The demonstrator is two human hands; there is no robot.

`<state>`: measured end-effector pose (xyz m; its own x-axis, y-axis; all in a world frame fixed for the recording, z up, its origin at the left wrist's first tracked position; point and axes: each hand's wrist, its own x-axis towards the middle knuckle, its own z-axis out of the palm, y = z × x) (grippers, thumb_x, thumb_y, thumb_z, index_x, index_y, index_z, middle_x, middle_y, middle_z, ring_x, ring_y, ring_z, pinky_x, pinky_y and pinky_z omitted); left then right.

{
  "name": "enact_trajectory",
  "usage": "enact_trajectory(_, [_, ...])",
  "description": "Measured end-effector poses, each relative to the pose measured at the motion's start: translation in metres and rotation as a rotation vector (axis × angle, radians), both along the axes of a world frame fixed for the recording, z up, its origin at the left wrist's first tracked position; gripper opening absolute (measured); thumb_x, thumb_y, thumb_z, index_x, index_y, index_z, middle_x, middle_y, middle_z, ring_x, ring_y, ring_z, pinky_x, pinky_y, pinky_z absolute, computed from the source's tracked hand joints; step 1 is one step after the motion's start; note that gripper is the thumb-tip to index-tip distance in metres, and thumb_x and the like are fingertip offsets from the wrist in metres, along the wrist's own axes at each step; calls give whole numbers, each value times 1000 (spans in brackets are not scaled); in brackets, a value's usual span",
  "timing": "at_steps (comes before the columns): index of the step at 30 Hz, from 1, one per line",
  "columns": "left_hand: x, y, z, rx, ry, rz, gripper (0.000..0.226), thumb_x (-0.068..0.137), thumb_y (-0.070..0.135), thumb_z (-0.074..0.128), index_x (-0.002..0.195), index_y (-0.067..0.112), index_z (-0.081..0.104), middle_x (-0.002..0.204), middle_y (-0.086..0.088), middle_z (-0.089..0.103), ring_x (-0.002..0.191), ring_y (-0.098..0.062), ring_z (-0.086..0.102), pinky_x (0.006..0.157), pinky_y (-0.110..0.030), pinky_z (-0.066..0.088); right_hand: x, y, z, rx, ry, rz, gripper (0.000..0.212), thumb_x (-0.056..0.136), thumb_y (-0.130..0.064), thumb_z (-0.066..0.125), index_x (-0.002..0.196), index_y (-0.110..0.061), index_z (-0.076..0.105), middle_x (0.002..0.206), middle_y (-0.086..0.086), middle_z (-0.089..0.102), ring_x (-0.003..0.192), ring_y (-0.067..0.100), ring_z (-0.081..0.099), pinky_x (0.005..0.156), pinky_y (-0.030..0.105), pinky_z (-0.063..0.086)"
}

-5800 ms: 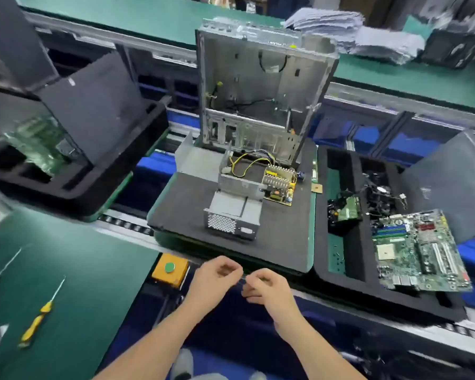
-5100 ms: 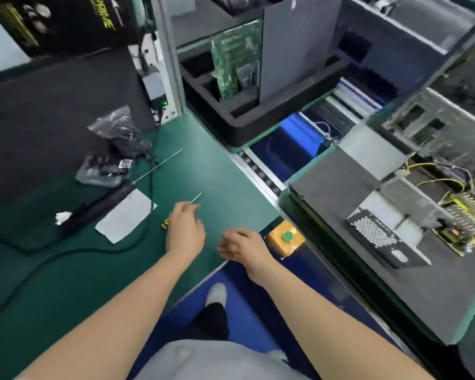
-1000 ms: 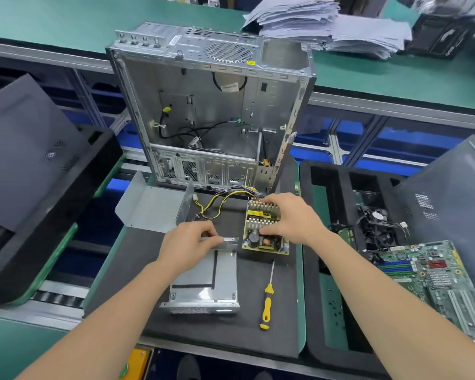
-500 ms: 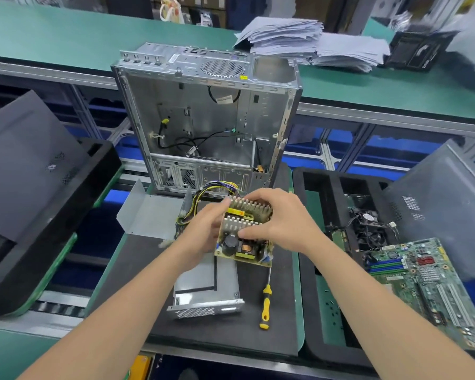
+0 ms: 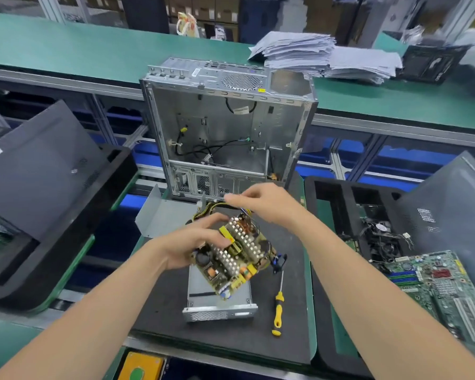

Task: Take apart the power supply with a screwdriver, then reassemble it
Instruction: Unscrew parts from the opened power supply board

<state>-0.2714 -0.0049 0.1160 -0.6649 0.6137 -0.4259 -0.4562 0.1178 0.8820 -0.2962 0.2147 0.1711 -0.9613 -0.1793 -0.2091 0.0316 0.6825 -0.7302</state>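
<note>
Both curled: left hand grips circuit board, right hand pinches wires.

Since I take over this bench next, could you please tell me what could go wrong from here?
1. The left hand grips the tilted yellow-green circuit board by one edge above the open grey metal housing; it could slip and drop.
2. The right hand appears to pinch the yellow and black wires; a tug might strain their joints.
3. The yellow-handled screwdriver lies loose beside the housing and could get knocked away.
</note>
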Motion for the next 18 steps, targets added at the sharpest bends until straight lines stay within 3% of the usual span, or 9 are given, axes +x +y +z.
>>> enact_trajectory(1, [-1, -2, 1, -17, 8, -47, 76, 67, 24, 81, 138, 33, 56, 135, -1, 68, 119, -25, 69, 94, -42, 57, -3, -5, -4, -22, -103, 44, 55, 73, -85, 70, 86, -33, 80, 90, -24, 71, 91, -1, 64, 79, 29, 48])
enact_trajectory(3, [-2, -4, 1, -37, 23, -121, 76, 67, 26, 81, 139, 41, 57, 138, 8, 65, 125, -21, 65, 99, -42, 52, -5, -14, -14, -170, -210, 66, 40, 82, -60, 82, 72, -21, 78, 74, -17, 69, 77, 1, 64, 77, 31, 48])
enact_trajectory(5, [-4, -8, 0, -52, 18, -143, 72, 68, 26, 81, 134, 45, 62, 137, 8, 67, 125, -23, 65, 102, -45, 52, -6, -19, -23, -375, -236, -16, 26, 88, -33, 82, 79, -9, 81, 84, 3, 78, 85, 12, 71, 86, 35, 55])
enact_trajectory(7, [-6, -15, -4, -91, 42, -133, 70, 67, 26, 82, 133, 39, 63, 135, 0, 68, 124, -28, 65, 106, -50, 51, -5, -20, -27, -587, -276, -124, 19, 92, -22, 79, 84, -5, 81, 93, 16, 79, 87, 21, 75, 86, 36, 60])
enact_trajectory(10, [-12, -27, -9, -140, 82, -108, 74, 67, 27, 83, 137, 22, 60, 134, -13, 68, 125, -39, 63, 110, -57, 46, -8, -13, -29, -693, -275, -254, 19, 94, -27, 77, 88, -9, 77, 84, 7, 76, 82, 20, 74, 74, 28, 59])
enact_trajectory(13, [-20, -34, -9, -225, 121, -84, 77, 64, 33, 87, 132, 12, 60, 124, -19, 72, 116, -38, 68, 109, -58, 47, -9, -4, -31, -466, -192, -281, 34, 94, -40, 75, 73, -15, 68, 66, -3, 64, 57, 11, 55, 58, 26, 45])
enact_trajectory(15, [-23, -36, -10, -271, 145, -89, 76, 63, 38, 88, 128, 10, 60, 114, -16, 75, 104, -28, 72, 100, -52, 52, -7, 1, -34, -368, -172, -279, 42, 98, -45, 68, 69, -15, 62, 60, -7, 62, 46, 9, 47, 48, 25, 37])
enact_trajectory(18, [-25, -35, -14, -292, 154, -100, 69, 63, 42, 89, 121, 11, 65, 108, -13, 76, 94, -17, 70, 88, -38, 49, -1, 5, -40, -483, -202, -305, 41, 104, -43, 61, 76, -14, 56, 61, -4, 65, 41, 13, 47, 40, 23, 36])
